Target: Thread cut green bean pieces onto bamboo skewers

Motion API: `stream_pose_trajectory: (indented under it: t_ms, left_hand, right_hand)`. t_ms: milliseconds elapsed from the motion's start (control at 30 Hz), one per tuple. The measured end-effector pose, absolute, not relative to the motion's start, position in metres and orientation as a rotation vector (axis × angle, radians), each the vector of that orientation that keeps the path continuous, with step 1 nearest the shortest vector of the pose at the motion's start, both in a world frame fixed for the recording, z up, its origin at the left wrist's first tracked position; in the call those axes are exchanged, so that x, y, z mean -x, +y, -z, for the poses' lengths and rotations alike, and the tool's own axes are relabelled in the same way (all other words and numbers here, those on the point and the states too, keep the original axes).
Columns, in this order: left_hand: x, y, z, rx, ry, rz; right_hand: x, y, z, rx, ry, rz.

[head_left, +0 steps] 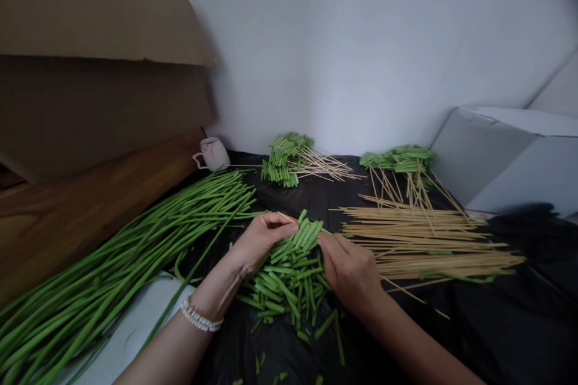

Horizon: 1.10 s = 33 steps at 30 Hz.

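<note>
My left hand (262, 237), a beaded bracelet on its wrist, pinches a thin wooden skewer (286, 217) between thumb and fingers. A row of short green stem pieces, which look like cut garlic scapes (307, 233), sits on the skewer side by side between my hands. At the row's right end my right hand (350, 264) is closed with its fingertips against the pieces; a green bit shows by the index finger, and what else it grips is hidden. Directly below lies a loose pile of cut garlic scape pieces (289, 289).
Long uncut garlic scapes (180, 222) spread along the left, partly over a white surface (144, 313). Bare skewers (433, 240) lie at right. Filled skewers are stacked at the back centre (286, 156) and right (400, 159). A mug (214, 153), cardboard box (99, 90) and white box (510, 150) stand around.
</note>
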<state>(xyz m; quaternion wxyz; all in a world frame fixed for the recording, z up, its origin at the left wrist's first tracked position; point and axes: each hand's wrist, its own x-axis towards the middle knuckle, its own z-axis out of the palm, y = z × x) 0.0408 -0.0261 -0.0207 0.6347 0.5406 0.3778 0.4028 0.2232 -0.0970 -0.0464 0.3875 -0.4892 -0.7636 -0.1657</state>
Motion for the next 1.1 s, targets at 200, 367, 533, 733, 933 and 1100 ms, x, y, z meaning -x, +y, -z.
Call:
stream_pose_trajectory:
  t_ms: [200, 367, 533, 733, 933, 1100]
  left_hand:
    - [-0.036, -0.024, 0.016, -1.3, 0.911, -0.909]
    - [-0.025, -0.012, 0.011, -1.536, 1.178, -0.959]
    - [-0.015, -0.005, 0.019, -1.935, 1.353, -0.757]
    - [-0.009, -0.003, 0.028, -2.143, 1.356, -0.65]
    - [-0.014, -0.004, 0.023, -2.075, 1.281, -0.818]
    - [-0.018, -0.003, 0.02, -1.893, 1.201, -1.039]
  right_hand:
    - [-0.227, -0.094, 0.044, 1.278, -1.951, 0.528]
    - [-0.234, -0.091, 0.043, 1.312, -1.903, 0.553]
    - [-0.235, -0.09, 0.043, 1.318, -1.907, 0.56]
    - [-0.235, -0.091, 0.042, 1.33, -1.91, 0.544]
    - [-0.235, -0.091, 0.042, 1.337, -1.915, 0.557]
    - [-0.234, -0.091, 0.042, 1.337, -1.921, 0.564]
